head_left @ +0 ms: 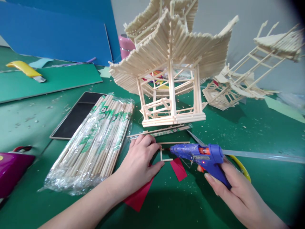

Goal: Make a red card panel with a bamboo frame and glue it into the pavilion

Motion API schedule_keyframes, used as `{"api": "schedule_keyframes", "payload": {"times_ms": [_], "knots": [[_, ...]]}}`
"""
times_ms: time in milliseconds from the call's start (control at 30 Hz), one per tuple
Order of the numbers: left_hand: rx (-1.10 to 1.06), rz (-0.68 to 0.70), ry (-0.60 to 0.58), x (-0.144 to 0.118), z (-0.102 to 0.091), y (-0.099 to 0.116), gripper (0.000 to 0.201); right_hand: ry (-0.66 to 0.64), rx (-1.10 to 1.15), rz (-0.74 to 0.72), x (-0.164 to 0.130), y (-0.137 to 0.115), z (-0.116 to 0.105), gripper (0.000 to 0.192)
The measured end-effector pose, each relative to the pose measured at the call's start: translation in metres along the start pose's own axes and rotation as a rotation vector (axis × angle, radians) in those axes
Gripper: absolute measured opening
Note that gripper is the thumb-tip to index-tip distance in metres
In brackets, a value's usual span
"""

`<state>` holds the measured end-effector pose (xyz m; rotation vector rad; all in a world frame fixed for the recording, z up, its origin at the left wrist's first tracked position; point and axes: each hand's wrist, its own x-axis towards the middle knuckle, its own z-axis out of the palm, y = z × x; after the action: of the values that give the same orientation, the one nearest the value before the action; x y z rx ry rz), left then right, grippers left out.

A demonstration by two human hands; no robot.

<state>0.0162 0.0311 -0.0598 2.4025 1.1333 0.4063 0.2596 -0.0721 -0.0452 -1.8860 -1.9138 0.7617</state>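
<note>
My right hand (240, 192) is wrapped round the handle of a blue hot glue gun (199, 152), whose small red light glows. A clear glue stick (259, 156) runs out of its back. The nozzle points left, close to a small frame of thin wooden sticks (161, 155). With fingertips and thumb, my left hand (140, 159) holds that frame against the table. Part of a red paper sheet (139, 198) lies under the left hand, and a smaller red paper piece (178, 169) is beside the frame. One loose thin stick (177, 142) lies just beyond.
A chopstick pavilion (171, 92) stands ahead, with a leaning stick tower (250, 68) at right. Wrapped chopsticks (95, 143) overlap a dark tablet-like slab (76, 116). A yellow utility knife (26, 70), purple object (14, 171), pink cup (125, 46) and yellow-handled tool (244, 168) surround them.
</note>
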Motion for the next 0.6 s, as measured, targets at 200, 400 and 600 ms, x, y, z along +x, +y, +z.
{"api": "schedule_keyframes", "payload": {"times_ms": [200, 400, 600], "knots": [[-0.007, -0.005, -0.01, -0.0004, 0.0003, 0.0007, 0.024, -0.028, 0.009, 0.026, -0.0023, 0.0027, -0.0018, 0.032], [-0.004, 0.006, 0.005, 0.0002, 0.0012, -0.0002, 0.024, -0.04, 0.002, 0.028, -0.004, 0.0055, -0.0036, 0.032], [-0.001, 0.009, 0.017, -0.0009, 0.0015, -0.0009, 0.025, 0.002, 0.014, 0.019, -0.0051, 0.0076, -0.0042, 0.03]]}}
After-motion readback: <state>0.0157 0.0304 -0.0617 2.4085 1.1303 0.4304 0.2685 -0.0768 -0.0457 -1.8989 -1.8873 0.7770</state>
